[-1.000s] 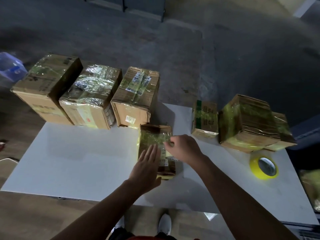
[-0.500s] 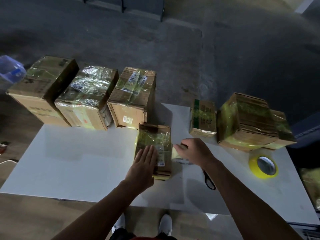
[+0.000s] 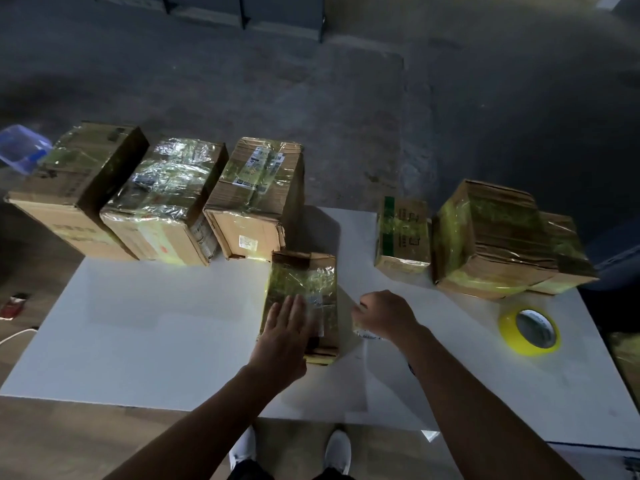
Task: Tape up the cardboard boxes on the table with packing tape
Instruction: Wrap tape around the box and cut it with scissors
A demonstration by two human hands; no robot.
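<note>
A small cardboard box (image 3: 304,278) wrapped in yellowish tape lies in the middle of the white table (image 3: 156,323). My left hand (image 3: 287,337) presses flat on its near end, fingers straight. Just right of the box, my right hand (image 3: 388,317) is curled around a crumpled pale strip of tape (image 3: 363,332) with some print on it, held a little above the table. A yellow roll of packing tape (image 3: 530,348) lies flat near the table's right edge.
Three larger taped boxes (image 3: 72,181) (image 3: 162,199) (image 3: 256,199) stand in a row at the back left. A small box (image 3: 403,233) and a bigger stack of taped boxes (image 3: 491,237) sit at the back right. A blue plastic tub (image 3: 20,150) is on the floor at left.
My right hand has left the top of the small box and moved right, pulling the crumpled strip away with it. My left hand stays flat on the box.
</note>
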